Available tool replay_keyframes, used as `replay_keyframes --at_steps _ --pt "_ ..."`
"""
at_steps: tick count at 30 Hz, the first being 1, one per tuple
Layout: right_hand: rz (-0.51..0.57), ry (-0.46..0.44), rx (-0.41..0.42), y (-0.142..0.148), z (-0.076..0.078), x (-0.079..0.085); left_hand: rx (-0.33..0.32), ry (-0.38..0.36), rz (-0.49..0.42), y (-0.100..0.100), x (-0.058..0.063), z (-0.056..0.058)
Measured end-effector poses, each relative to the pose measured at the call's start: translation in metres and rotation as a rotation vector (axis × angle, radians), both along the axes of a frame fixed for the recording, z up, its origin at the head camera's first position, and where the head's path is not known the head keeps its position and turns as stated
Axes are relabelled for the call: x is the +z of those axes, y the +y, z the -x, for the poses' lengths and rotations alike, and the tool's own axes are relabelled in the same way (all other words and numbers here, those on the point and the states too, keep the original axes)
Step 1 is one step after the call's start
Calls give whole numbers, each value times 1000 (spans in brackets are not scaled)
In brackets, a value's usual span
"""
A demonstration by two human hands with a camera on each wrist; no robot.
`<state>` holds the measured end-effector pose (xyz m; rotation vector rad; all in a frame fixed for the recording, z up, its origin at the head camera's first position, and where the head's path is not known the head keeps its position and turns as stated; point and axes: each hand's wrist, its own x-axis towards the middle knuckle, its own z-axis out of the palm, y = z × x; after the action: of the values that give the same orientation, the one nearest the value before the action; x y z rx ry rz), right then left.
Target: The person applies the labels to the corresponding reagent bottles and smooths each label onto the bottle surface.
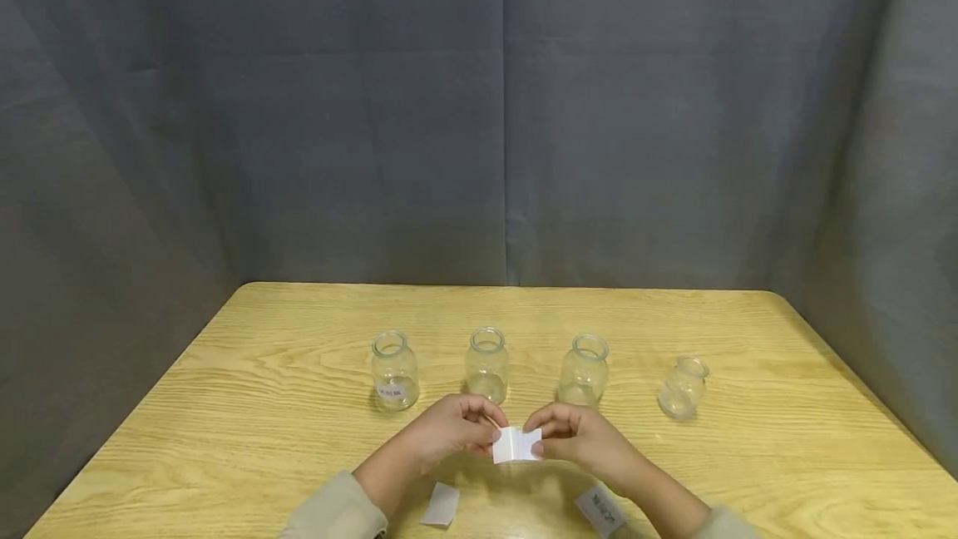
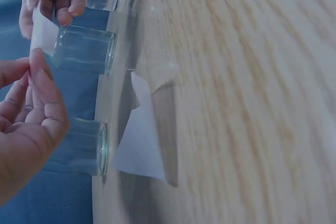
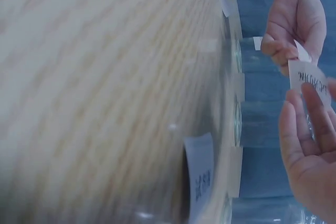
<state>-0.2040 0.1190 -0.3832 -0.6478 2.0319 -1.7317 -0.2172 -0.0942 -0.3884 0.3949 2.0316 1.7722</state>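
Head view: we had a label (image 1: 518,445) up off the worktop (image 1: 262,414), just our side of the middle jars (image 1: 487,366). Left hand (image 1: 453,431) pinched one end, right hand (image 1: 588,442) the other; both nearly closed, nothing else in either. Two-ended grip presumably because the piece was thin and would curl. Four jars in all, upright in a row, set apart, likely so each could be reached separately. Leftmost wore a sticker (image 1: 390,392); we saw none on the others.

Left wrist view: left thumb and fingertip met on the label's end, probably a light hold to avoid creasing. Label bowed between the hands. A slip (image 2: 139,140) lay bent on the worktop, part of it lifted.

Right wrist view: label's print faced this camera; right fingers were bent around its edge. White flap by the left hand; we couldn't tell if it was part of the label. Spare label (image 3: 200,174) lay print up near the right hand, maybe for easy reach.
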Motion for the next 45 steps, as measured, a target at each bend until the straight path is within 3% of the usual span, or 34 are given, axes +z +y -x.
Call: replay_keyframes --at_steps 14,20,25,32,41,45 --pt "-35 64 71 9 13 9 27 4 -21 -15 6 -1" --pt "-78 102 -27 17 18 12 -19 7 14 -11 6 2" --pt "-40 139 -11 14 24 13 -62 -7 50 -8 10 3" --pt "16 63 -44 -2 26 13 -139 -32 48 -3 15 3" --pt "-41 67 -67 -13 26 6 -73 -75 -12 3 5 1" --pt "-72 101 -63 -15 28 7 -26 -53 -35 5 7 5"
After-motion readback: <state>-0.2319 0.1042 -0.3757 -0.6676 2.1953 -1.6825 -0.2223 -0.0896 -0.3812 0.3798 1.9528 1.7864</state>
